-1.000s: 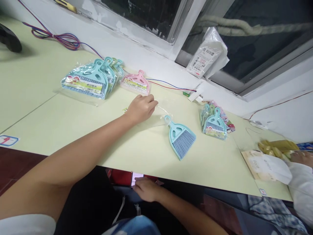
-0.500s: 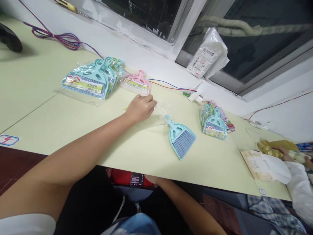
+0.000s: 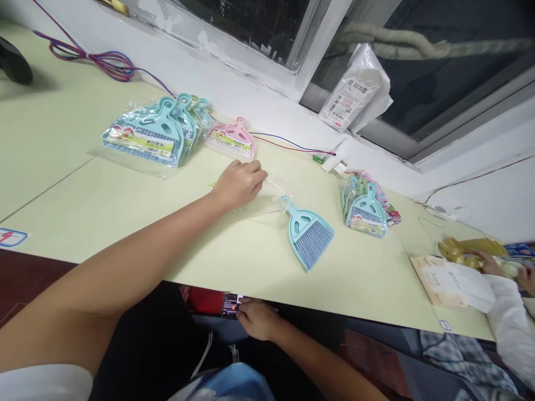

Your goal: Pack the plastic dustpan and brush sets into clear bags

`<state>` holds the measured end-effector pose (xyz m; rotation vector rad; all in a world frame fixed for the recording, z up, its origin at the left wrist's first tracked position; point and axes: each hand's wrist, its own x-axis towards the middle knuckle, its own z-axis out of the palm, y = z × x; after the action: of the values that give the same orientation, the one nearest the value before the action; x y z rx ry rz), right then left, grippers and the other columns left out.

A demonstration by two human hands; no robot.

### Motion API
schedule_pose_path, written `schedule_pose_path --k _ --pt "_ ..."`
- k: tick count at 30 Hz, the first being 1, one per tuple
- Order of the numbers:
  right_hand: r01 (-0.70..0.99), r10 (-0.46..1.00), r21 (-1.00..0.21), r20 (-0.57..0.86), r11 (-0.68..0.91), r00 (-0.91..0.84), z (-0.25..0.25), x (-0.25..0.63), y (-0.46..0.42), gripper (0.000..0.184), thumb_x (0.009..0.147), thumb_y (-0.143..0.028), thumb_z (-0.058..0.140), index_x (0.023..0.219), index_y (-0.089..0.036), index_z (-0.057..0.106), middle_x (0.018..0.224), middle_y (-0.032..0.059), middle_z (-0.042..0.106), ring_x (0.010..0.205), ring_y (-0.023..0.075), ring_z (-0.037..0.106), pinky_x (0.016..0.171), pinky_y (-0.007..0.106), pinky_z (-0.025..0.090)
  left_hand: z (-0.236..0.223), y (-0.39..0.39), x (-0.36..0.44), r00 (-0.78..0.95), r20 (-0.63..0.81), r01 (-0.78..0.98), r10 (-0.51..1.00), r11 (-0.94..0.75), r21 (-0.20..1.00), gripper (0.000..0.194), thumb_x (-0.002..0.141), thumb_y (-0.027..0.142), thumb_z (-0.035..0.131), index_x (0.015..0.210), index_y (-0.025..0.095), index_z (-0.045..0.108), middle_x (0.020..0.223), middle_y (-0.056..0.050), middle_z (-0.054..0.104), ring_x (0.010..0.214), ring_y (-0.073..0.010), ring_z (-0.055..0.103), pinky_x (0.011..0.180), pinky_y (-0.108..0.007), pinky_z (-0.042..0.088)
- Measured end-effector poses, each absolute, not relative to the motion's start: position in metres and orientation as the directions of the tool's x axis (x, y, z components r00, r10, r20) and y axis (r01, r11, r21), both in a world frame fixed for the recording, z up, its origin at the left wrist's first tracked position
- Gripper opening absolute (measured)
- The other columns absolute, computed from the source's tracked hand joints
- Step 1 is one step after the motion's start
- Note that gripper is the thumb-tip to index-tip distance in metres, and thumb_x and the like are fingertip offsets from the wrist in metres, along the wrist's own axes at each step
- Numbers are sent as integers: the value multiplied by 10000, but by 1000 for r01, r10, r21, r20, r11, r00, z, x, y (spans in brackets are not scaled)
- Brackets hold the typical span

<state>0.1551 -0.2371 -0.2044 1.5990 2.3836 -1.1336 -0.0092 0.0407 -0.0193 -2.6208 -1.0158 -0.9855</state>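
My left hand [image 3: 239,184] rests on the pale green table [image 3: 83,189] with its fingers curled onto a clear plastic bag [image 3: 276,192]. Just right of the bag lies a loose blue mini broom [image 3: 308,233], bristles toward me. My right hand [image 3: 256,318] is below the table's front edge, fingers touching a phone [image 3: 231,306] with a lit screen that sits on something red. A pink packed broom set [image 3: 233,140] lies just beyond my left hand.
A stack of blue packed sets [image 3: 152,133] lies at the left, a smaller pile of sets [image 3: 368,209] at the right. Red and blue wires [image 3: 100,58] run along the wall. Another person's hands [image 3: 497,267] handle yellow items beside a paper bag [image 3: 453,284] at far right.
My right hand slipped under the table edge half a second ago and is back on the phone now. My left hand has stayed on the plastic bag.
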Motion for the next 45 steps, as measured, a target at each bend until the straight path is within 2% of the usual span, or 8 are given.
schedule_pose_path --k 15,20,22,24,28,31,37,45 --pt "796 749 -509 -372 329 -548 -169 144 -258 300 1011 -258 474 845 -172 708 960 103 769 923 215 714 846 306 519 -21 43 -10 558 626 657 545 -751 69 294 982 152 458 1056 181 742 1004 -129 707 839 -265 668 727 -421 404" --pt "542 646 -512 35 667 -762 -65 143 -255 261 958 -337 555 726 -227 602 729 40 664 654 182 592 681 324 495 -24 46 -10 552 632 662 544 -747 65 283 968 143 473 1047 180 742 973 -122 702 823 -261 668 714 -408 413" --pt "566 689 -424 232 707 -687 -14 158 -226 245 983 -279 532 753 -233 600 745 51 664 736 201 622 750 345 507 -24 47 -10 543 648 666 534 -744 55 297 965 134 467 1065 173 744 965 -118 704 824 -258 672 711 -404 418" --pt "755 803 -312 388 577 -452 23 180 -181 199 1012 -246 495 874 -222 637 846 86 702 871 234 656 846 381 510 -23 48 -11 534 665 669 522 -742 45 311 961 126 461 1080 165 746 964 -117 706 827 -255 678 707 -400 424" --pt "984 968 -100 221 148 -123 35 218 -89 329 1015 -434 523 1139 -160 657 1133 181 713 1104 341 636 929 454 477 -20 48 -14 500 691 693 522 -720 42 309 944 117 461 1036 169 752 932 -109 701 822 -254 685 663 -386 414" --pt "1000 997 -8 74 0 0 9 224 -57 396 965 -521 575 1069 -151 670 1079 181 716 1047 367 646 907 466 463 -17 48 -17 472 696 721 541 -692 48 295 936 120 475 1011 182 754 926 -107 700 812 -252 687 643 -383 409" --pt "989 992 -144 122 37 -19 -17 221 -59 208 954 -397 566 896 -212 644 910 83 711 913 281 649 844 383 430 -16 41 -11 479 623 774 618 -633 33 304 928 108 465 1013 167 750 964 -116 709 779 -249 684 603 -379 398" --pt "950 976 -259 174 176 -134 4 211 -76 222 943 -385 600 786 -227 591 748 31 597 768 227 584 744 337 395 -25 34 1 514 441 799 736 -597 66 315 946 107 463 1098 143 736 1090 -124 700 764 -239 690 583 -363 399"
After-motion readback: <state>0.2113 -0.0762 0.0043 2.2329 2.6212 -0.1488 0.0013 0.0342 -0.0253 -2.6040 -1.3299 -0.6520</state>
